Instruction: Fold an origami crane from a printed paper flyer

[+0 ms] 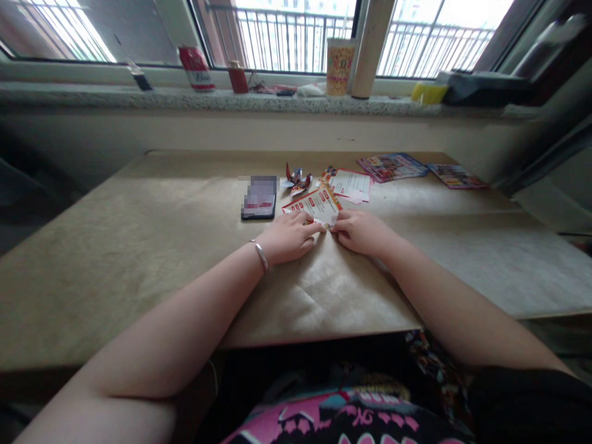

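Observation:
A printed paper sheet, white with red-orange borders and small text, lies on the table under both my hands. My left hand, with a silver bracelet at the wrist, presses on its lower left part, the index finger stretched to the near corner. At that same corner the fingers of my right hand are bent and closed on the edge. The fingertips almost meet there, and the paper beneath them is partly hidden. Just beyond the sheet stands a folded paper figure in red, blue and white.
A phone lies left of the sheet. More printed sheets lie behind it, with colourful leaflets and another leaflet pile at the back right. The windowsill holds a red can, a red bottle and a patterned cup.

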A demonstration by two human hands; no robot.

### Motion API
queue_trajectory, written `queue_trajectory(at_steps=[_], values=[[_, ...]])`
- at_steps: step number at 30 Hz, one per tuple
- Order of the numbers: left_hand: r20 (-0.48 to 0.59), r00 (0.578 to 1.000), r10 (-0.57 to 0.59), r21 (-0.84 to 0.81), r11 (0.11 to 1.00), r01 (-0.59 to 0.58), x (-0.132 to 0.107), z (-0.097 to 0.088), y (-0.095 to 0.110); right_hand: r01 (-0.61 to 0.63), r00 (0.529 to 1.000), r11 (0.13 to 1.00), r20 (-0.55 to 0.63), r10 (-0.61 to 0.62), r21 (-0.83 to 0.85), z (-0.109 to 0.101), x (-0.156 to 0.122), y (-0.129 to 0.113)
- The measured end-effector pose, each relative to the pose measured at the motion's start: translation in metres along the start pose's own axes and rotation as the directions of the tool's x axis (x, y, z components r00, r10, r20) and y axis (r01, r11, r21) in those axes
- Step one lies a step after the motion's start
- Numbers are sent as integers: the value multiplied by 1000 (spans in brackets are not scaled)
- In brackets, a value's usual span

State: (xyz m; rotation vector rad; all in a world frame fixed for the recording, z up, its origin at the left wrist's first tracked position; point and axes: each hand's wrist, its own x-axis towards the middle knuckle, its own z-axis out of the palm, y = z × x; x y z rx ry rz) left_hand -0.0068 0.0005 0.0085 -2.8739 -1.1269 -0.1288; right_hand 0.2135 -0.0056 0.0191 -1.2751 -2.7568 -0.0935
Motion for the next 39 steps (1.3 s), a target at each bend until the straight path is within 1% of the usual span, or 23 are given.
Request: queue_trajectory(at_steps=[3, 5, 10, 14, 20, 26, 30, 36, 39], values=[[20, 999, 43, -28, 999, -42, -1, -1, -8, -5, 1000, 1000, 11, 5, 14, -1, 0, 1], [26, 999, 42, -29, 999, -41, -1, -2, -11, -12, 1000, 1000, 11, 12, 24, -1, 0, 1], [40, 999, -16, -22, 1000, 17, -4, -6, -7, -30, 1000, 999, 1, 30, 41, -2, 0, 2], [48, 996, -72, -63, 995, 75, -7, -9, -8, -18, 1000, 998, -7, 18, 58, 1, -1, 4], [118, 986, -118, -121, 984, 132, -10, -18, -12, -36, 999, 997, -11, 37, 62, 2, -2, 7], [142, 978, -151, -147, 974, 172, -12, -25, -13, -59, 998, 998, -13, 60, 34, 0, -4, 7], [160, 977, -139, -138, 977, 162, -13, -28, -17, -57, 998, 998, -20, 58, 36, 1, -3, 8], [160, 984, -73, -82, 993, 87, -13, -31, -21, -49, 998, 998, -31, 51, 42, 3, -4, 9], [104, 990, -97, -55, 993, 103, -14, -31, -24, -54, 998, 997, -37, 56, 51, 3, -4, 9]])
